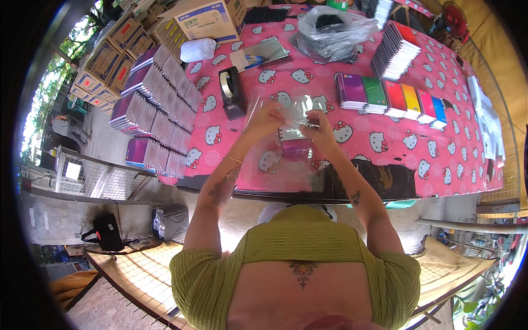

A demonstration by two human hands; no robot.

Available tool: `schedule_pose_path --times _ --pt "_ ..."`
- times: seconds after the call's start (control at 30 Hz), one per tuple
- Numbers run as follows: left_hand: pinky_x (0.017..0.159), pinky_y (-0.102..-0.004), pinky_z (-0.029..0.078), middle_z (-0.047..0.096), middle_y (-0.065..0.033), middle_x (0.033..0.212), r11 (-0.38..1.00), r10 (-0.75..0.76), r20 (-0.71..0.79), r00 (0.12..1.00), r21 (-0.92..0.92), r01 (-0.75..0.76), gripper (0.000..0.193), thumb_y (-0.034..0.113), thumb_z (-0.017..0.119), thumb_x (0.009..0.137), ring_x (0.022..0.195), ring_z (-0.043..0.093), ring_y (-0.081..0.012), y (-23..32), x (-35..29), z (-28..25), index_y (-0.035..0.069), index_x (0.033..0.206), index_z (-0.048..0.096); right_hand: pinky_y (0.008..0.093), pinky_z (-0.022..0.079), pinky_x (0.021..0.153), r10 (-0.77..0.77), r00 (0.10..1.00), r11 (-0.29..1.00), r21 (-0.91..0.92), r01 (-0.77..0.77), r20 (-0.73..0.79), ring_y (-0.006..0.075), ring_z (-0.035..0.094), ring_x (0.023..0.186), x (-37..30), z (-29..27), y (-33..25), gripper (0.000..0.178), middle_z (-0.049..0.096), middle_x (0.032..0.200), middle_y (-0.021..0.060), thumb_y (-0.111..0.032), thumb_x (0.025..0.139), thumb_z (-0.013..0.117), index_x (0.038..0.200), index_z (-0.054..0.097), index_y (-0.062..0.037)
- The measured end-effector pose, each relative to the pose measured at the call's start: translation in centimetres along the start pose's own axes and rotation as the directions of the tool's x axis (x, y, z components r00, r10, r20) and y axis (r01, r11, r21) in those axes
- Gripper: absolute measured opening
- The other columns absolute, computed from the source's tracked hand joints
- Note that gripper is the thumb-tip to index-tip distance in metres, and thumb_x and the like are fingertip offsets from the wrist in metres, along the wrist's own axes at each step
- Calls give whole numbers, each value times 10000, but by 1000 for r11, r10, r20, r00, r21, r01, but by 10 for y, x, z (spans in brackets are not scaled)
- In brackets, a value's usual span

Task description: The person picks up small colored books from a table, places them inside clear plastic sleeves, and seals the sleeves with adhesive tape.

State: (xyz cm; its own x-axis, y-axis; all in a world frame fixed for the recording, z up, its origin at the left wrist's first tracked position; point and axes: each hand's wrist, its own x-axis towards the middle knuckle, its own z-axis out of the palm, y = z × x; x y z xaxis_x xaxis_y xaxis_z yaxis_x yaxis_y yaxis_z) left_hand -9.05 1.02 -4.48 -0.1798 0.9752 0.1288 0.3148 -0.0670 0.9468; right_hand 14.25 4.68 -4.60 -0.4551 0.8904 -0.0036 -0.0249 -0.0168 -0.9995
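In front of me on the pink patterned tablecloth [352, 159], clear glossy plastic wrap [300, 107] catches the light. A purple-covered notebook [297, 148] lies beneath or inside the plastic; which of the two I cannot tell. My left hand [268, 119] has its fingers closed in a pinch at the plastic's left side. At its right side, my right hand [320, 131] curls its fingers and thumb around the plastic, just above the notebook. Glare hides the exact edges of the film. More clear sheeting [264, 165] spreads flat toward the table's near edge.
A black tape dispenser [232, 93] stands left of my hands. Stacked spiral notebooks [159, 104] rise at the left, with cartons [212, 22] behind. Coloured notebooks [388, 99] form a row at right, near a tall notebook stack [393, 52]. A plastic bag [333, 36] sits at the back.
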Motion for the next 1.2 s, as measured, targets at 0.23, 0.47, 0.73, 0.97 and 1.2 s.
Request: schedule_pose_path --times 0.23,0.47,0.73,0.97,1.2 --pt "633 -294 494 668 -26 818 946 -293 -583 758 -62 318 244 186 754 821 695 610 -155 -79 12 -123 24 997 703 308 506 830 -118 993 991 -71 116 -25 169 565 1017 2 13 10 433 552 1137 79 -81 825 738 1197 524 -25" --pt "624 -231 508 670 -45 827 666 -474 -437 764 -746 -13 97 47 704 830 696 624 -124 -101 -24 -87 3 915 689 304 499 837 -117 993 991 -73 115 -19 165 558 1021 -4 10 -1 410 550 1126 71 -73 828 736 1183 538 -20" --pt "674 -445 535 718 -141 844 734 90 -11 996 676 -59 234 259 659 829 789 698 -333 25 -10 -81 36 866 719 303 491 849 -139 989 989 -51 137 -49 158 545 1014 -3 9 13 434 544 1125 75 -70 829 738 1205 525 -29" --pt "653 -358 488 667 -101 789 557 -93 727 681 605 -570 263 299 707 847 745 654 -248 119 58 7 44 896 668 300 492 858 -75 997 996 49 77 -30 168 541 1017 -7 3 2 479 531 1147 78 -57 820 749 1234 509 -38" --pt "802 -306 494 673 -84 1007 907 -324 770 549 89 411 468 460 656 909 939 638 -123 -25 58 -3 55 1142 614 296 484 891 -29 998 974 222 42 -62 169 526 1081 -9 21 3 496 531 1152 80 -109 854 731 1287 497 -47"
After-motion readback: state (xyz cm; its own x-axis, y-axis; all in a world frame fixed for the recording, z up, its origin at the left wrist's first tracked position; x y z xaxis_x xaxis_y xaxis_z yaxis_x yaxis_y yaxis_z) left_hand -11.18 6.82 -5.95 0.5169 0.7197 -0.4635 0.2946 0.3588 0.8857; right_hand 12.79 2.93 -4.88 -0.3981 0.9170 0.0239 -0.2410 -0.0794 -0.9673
